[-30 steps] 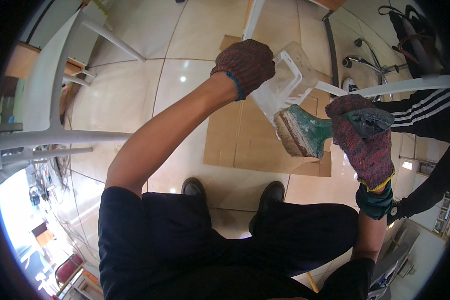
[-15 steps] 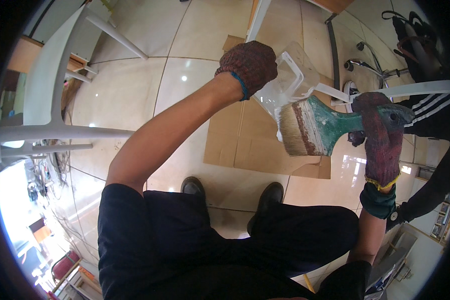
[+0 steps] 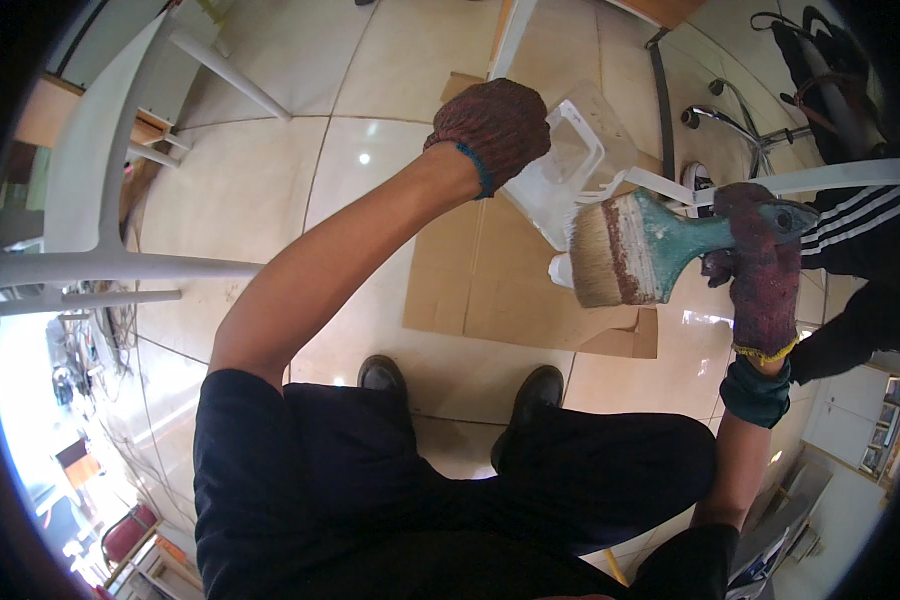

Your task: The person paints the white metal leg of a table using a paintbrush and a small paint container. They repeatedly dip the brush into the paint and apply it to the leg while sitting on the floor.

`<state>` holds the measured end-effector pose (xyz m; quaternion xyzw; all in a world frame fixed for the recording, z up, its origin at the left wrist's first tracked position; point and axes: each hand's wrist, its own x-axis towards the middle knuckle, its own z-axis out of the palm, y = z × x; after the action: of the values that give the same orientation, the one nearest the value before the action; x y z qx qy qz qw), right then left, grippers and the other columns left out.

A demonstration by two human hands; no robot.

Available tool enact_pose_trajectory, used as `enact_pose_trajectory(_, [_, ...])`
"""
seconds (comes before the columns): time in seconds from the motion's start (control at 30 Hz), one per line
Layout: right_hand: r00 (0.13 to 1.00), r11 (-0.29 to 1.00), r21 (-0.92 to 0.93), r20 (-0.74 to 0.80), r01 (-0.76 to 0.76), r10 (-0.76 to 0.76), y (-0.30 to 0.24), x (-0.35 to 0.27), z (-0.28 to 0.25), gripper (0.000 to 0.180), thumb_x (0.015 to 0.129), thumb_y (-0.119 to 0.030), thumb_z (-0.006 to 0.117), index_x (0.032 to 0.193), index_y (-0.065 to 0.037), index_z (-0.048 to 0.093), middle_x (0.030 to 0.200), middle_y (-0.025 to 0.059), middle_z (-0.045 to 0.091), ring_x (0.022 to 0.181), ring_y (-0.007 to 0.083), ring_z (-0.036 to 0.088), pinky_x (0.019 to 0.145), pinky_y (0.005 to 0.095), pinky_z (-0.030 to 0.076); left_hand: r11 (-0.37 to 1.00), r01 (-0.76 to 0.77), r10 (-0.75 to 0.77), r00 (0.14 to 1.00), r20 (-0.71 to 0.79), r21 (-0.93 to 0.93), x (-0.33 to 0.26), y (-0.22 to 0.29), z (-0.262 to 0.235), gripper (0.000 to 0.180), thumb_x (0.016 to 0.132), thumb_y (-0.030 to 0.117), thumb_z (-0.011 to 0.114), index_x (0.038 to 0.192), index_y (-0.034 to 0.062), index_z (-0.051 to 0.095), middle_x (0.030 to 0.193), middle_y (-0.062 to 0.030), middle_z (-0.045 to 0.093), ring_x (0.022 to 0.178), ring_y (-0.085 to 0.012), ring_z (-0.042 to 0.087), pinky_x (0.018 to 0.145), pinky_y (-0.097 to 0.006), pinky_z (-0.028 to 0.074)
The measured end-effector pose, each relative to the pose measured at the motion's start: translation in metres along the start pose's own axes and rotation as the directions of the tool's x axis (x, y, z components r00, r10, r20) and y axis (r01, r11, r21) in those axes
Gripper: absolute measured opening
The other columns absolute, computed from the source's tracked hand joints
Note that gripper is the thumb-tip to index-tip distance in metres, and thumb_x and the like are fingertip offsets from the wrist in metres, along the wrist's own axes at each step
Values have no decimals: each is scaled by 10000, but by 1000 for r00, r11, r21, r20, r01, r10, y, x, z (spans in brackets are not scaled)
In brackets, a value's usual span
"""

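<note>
My right hand (image 3: 760, 265), in a dark reddish knitted glove, is wrapped round the worn green handle of a wide paintbrush (image 3: 650, 250). Its pale bristles point left, with reddish-brown and white stains near the ferrule. My left hand (image 3: 490, 130), in a similar glove, is closed in a fist beside a translucent plastic container (image 3: 585, 145) with a white loop-shaped part. The fingers face away, so what they hold is hidden. A flat cardboard sheet (image 3: 470, 270) lies on the floor beneath the container and brush.
A white chair (image 3: 90, 190) stands at the left, with cables (image 3: 120, 380) on the floor behind it. A tapering white bar (image 3: 830, 178) runs across the right side. Beyond it, a person's striped black trouser leg (image 3: 860, 230) and a wheeled chair base (image 3: 745, 130) are visible.
The paintbrush has shifted slightly right, away from the container, and its bristles now show more squarely. My left fist has barely moved. The dark limb at the right has drawn away from my wrist.
</note>
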<state>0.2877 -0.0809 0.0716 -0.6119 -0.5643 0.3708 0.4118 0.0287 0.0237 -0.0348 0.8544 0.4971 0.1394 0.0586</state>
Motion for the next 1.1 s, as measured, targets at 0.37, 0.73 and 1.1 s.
enact_pose_trajectory(0.37, [977, 1000, -18, -211, 2, -5, 10, 19, -28, 325, 887, -331, 590, 1022, -39, 635, 756, 45, 620, 534, 119, 572, 459, 233, 442, 999, -4, 4, 1000, 2, -40, 0, 2, -4, 233, 819, 258, 523, 794, 68, 657, 783, -176, 647, 750, -356, 627, 712, -458, 515])
enact_pose_trajectory(0.73, [956, 990, 71, -261, -122, 136, 20, 22, -35, 281, 892, -315, 579, 1015, -71, 646, 772, 20, 580, 524, 84, 515, 460, 225, 399, 979, 134, -131, 991, 30, -151, -3, 8, -12, 279, 833, 257, 537, 743, 38, 684, 769, -189, 648, 762, -366, 640, 692, -451, 517])
enact_pose_trajectory(1.1, [966, 969, 235, -223, -75, 129, 18, 16, -46, 347, 874, -391, 599, 1003, -70, 612, 723, 41, 579, 535, 124, 563, 445, 253, 443, 993, -19, 27, 997, 66, -114, 3, 6, -5, 296, 799, 260, 485, 771, 42, 683, 792, -204, 654, 783, -384, 641, 752, -458, 517])
